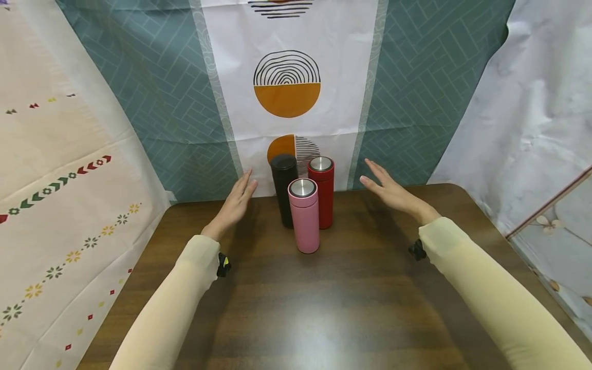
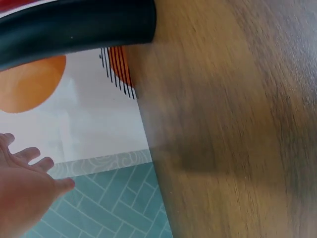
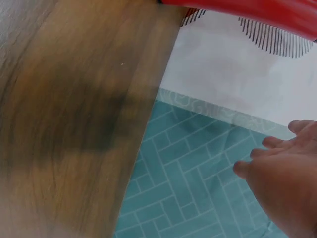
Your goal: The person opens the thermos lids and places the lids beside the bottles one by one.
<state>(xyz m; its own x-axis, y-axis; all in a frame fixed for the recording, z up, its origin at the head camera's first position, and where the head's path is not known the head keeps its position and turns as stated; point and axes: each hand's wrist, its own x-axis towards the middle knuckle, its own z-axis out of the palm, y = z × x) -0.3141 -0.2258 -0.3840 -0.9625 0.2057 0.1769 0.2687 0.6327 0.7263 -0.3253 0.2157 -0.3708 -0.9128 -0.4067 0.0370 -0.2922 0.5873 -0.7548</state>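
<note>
Left grip (image 1: 233,204): released, fingers extended in the air, holding nothing; the black flask (image 1: 281,190) stands nearest, off to its right.
Right grip (image 1: 395,194): likewise released and bare; nearest to it, on its left, is the red flask (image 1: 326,200).
Pink flask (image 1: 306,223): upright on the tabletop (image 1: 259,293), long axis vertical, between the two grips and in front of the other flasks; the left grip looks slightly nearer.
Hidden: the pink flask covers part of the black flask's right side and the red flask's left; whether the three touch is impossible to tell.
Cut off: the left wrist view crops the black flask, the right wrist view the red.
Hard to make out: the black flask's dark lid.
</note>
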